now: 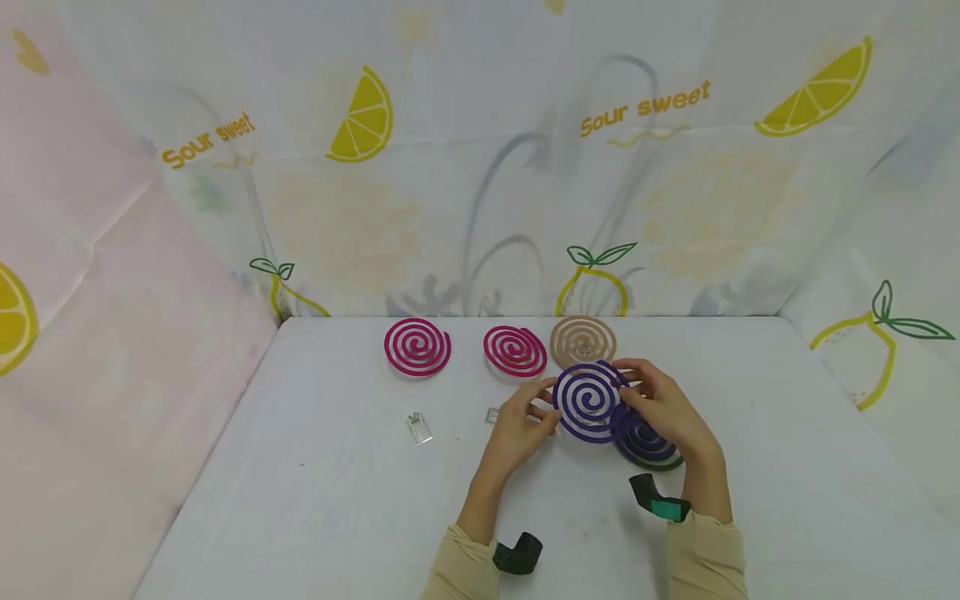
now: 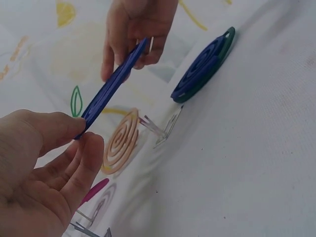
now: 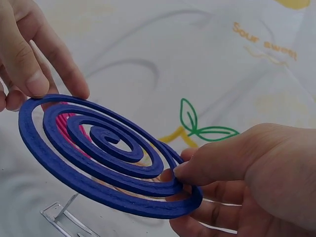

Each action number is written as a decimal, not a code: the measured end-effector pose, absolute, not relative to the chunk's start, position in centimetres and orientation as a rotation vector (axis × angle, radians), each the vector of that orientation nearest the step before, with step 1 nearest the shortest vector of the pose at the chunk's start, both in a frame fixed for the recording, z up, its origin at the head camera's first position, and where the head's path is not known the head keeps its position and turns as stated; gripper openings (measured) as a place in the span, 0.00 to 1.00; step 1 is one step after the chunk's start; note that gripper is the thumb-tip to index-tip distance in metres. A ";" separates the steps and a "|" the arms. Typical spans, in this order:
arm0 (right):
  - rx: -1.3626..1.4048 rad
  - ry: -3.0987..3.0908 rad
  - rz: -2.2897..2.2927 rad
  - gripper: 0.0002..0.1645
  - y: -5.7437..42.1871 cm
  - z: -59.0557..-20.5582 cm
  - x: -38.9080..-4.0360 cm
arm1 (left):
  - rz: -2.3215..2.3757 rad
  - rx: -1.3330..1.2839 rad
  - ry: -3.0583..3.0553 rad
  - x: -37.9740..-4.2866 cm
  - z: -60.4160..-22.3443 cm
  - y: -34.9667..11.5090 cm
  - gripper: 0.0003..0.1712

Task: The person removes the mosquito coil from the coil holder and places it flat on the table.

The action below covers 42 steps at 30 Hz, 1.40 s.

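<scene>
Both hands hold one blue mosquito coil above the table, its flat spiral tilted. My left hand pinches the coil's left edge between thumb and fingers, as the left wrist view shows too. At the opposite edge, my right hand grips the rim, thumb on top and fingers beneath in the right wrist view. Just below the right hand lies a stack of another blue coil and a green coil. A small metal coil stand shows under the held coil.
Behind the hands are a tan coil and two magenta coils near the table's back edge. Small metal stands rest on the white table. Lemon-print cloth hangs behind.
</scene>
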State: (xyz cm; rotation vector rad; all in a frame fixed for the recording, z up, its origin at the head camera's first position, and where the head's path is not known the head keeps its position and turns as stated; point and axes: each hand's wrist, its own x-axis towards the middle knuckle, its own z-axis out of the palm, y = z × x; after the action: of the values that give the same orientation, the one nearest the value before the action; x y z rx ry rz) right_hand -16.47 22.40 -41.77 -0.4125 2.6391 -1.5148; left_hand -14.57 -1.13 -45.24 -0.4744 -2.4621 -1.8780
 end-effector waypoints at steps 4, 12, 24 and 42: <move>-0.394 2.651 -1.492 0.24 22.6 -41.7 -16.3 | -1.851 -0.482 -2.483 -14.5 -45.3 -1.0 0.27; -0.364 2.660 -1.474 0.24 23.1 -41.6 -16.1 | -1.762 -0.519 -2.484 -14.4 -45.5 -0.4 0.27; -0.311 2.692 -1.420 0.24 24.3 -41.9 -15.8 | -1.726 -0.536 -2.534 -14.2 -46.0 0.6 0.28; -0.280 2.694 -1.420 0.24 25.8 -41.9 -15.4 | -1.753 -0.592 -2.523 -13.9 -46.4 2.0 0.28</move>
State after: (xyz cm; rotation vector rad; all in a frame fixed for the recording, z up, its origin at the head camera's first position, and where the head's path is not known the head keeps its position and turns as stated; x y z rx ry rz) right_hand -15.41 25.75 -41.89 -0.2796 2.6942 -1.4197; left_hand -13.86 1.98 -46.36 -0.5925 -2.5233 -1.7531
